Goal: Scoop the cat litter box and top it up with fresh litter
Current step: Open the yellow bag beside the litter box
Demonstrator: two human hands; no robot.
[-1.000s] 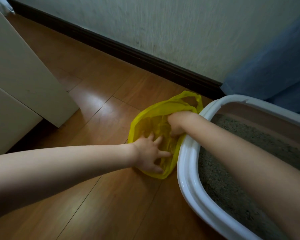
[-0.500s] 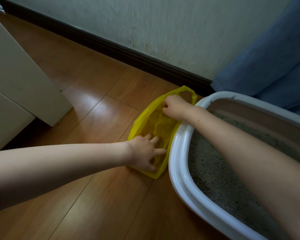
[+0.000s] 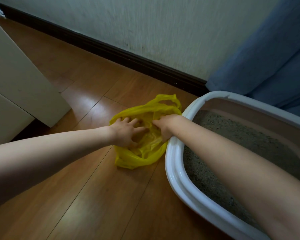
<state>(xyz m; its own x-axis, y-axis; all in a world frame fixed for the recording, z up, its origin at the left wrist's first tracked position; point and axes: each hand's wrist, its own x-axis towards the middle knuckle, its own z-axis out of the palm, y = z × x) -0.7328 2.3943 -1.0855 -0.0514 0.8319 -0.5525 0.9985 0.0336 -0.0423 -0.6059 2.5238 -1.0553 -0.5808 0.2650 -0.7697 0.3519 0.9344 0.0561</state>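
A: What's where?
B: Left hand [image 3: 126,131] presses splayed fingers into the thin yellow plastic bag [image 3: 142,153] on the floor; right hand [image 3: 164,125] pinches its film, beside the white plastic litter box [image 3: 174,163].
A: Handling?
B: Probably light, limp, slippery; take the handle loops.

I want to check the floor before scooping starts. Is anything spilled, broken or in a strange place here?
Nothing stands out. The yellow bag lies crumpled on the wooden floor beside the litter box, with the left hand and the right hand both in it. No litter shows on the floor.
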